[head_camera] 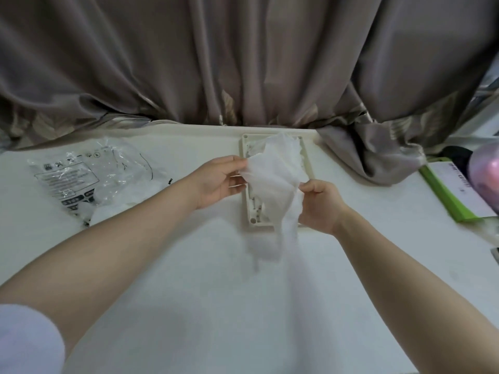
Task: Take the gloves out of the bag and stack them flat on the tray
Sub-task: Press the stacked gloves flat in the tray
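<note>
- A thin white glove (272,184) hangs in the air between the two hands, just above the tray (244,168).
- The left hand (216,182) pinches the glove's upper left edge; its thumb lies on top and the fingers curl under, closed narrowly on the film.
- The right hand (320,205) pinches the glove's right edge between thumb and forefinger; the other fingers curl loosely toward the palm.
- From the two pinches the glove sags downward, and its lower end trails past the tray's near edge toward the person; that trailing part is blurred, so its outline cannot be made out.
- The tray is a pale rectangle on the white table (189,306), near the far edge, in front of a brown curtain (243,63). Other white gloves (286,143) lie crumpled on its far end; how many there are, or how flat they lie, cannot be told.
- The held glove and the right hand hide most of the tray's floor and its right rim.
- The bag (89,175), clear with black print, lies on the table well to the left of the hands. White film shows at its near end; whether it lies inside the bag or spills out is hard to tell.
- At the right edge a green-edged box (453,195) and a pinkish round thing (486,174) are cut off by the frame.
- A white sleeve (27,341) shows at the lower left corner.
</note>
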